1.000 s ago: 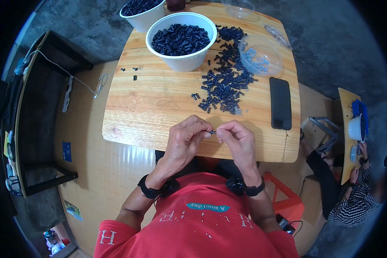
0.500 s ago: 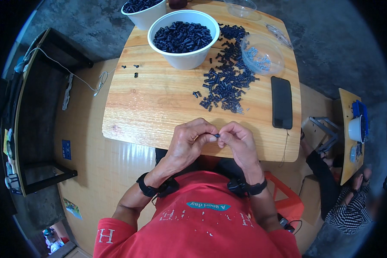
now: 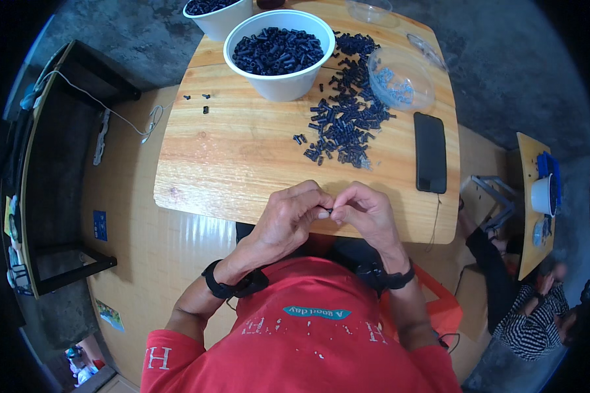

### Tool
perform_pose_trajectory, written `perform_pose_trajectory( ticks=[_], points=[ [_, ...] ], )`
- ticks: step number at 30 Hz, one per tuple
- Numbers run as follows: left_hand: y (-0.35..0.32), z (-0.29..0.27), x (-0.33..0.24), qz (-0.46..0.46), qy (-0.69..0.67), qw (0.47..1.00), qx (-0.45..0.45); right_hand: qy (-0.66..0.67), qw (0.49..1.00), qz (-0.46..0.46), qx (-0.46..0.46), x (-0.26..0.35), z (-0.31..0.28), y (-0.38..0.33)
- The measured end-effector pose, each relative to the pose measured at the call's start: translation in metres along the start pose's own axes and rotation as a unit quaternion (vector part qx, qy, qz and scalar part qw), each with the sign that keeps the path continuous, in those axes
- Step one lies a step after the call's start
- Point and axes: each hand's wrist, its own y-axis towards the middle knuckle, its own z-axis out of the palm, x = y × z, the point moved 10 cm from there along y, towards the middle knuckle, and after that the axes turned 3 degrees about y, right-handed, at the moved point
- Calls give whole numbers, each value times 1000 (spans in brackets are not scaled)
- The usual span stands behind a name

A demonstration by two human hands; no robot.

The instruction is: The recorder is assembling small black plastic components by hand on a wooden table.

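Observation:
Close to the table's near edge, my left hand (image 3: 292,213) and my right hand (image 3: 363,211) meet fingertip to fingertip. Between them is a small black plastic piece (image 3: 330,211), pinched by thumb and forefinger on both sides and largely covered by the fingers. Beyond my hands a loose pile of short black tube-like plastic pieces (image 3: 347,128) spreads over the wooden table (image 3: 236,157). A few small clear or silvery bits (image 3: 365,164) lie at the near end of that pile.
A white bucket (image 3: 278,84) full of black pieces stands behind, with another white bucket (image 3: 221,25) at back left. Right of the pile are a clear bowl (image 3: 416,98) of small silvery parts and a black phone (image 3: 430,154). Another person (image 3: 528,321) sits at far right.
My fingertips have closed in tighter around the small black piece, and both hands stay nearly in place. The person at far right has raised a hand.

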Motion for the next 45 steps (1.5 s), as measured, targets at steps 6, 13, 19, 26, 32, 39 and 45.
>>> perform_pose_trajectory(
  ticks=[6, 13, 19, 26, 32, 39, 45],
  points=[
    [0, 3, -4, -5, -22, 1000, -14, 61, 998, -19, -1, -4, -6, 1],
    [-8, 3, -11, 69, 7, 991, -114, 158, 987, -32, -18, -3, 3, 3],
    [-12, 4, -20, 96, 2, 980, -176, 197, 978, -18, 62, -13, 8, 1],
    [-14, 11, -18, 106, 13, 985, -134, 277, 958, -25, 71, -7, 13, -1],
    [-11, 12, -20, 128, 9, 984, -122, 273, 959, -17, 74, -14, 7, -4],
    [-11, 11, -15, 100, -53, 987, -112, 159, 985, -29, 59, -3, 3, -7],
    [-18, 11, -18, 118, -17, 986, -117, 166, 983, -13, 76, -7, 12, -12]
  ],
)
